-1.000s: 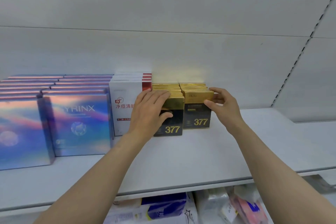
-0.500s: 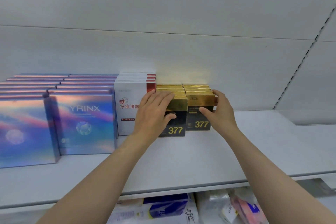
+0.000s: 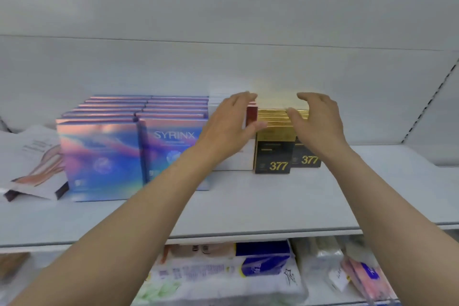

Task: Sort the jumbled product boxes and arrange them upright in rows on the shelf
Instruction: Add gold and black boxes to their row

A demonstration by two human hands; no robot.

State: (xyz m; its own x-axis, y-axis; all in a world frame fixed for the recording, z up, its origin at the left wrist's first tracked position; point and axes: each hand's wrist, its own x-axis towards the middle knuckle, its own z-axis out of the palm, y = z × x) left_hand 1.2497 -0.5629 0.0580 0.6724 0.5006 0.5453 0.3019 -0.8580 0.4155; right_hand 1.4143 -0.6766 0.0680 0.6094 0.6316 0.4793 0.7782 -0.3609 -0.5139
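Gold-black boxes (image 3: 273, 146): glossy metallic card. SYRINX boxes (image 3: 171, 146): iridescent sheen. Shelf (image 3: 248, 206): smooth matt white.

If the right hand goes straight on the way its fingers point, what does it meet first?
Probably the tops of the gold 377 boxes, just beyond the right hand; depth is unclear, so it might pass above them.

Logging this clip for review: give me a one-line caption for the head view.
Both open hands, left and right, hover over upright gold boxes on the shelf.
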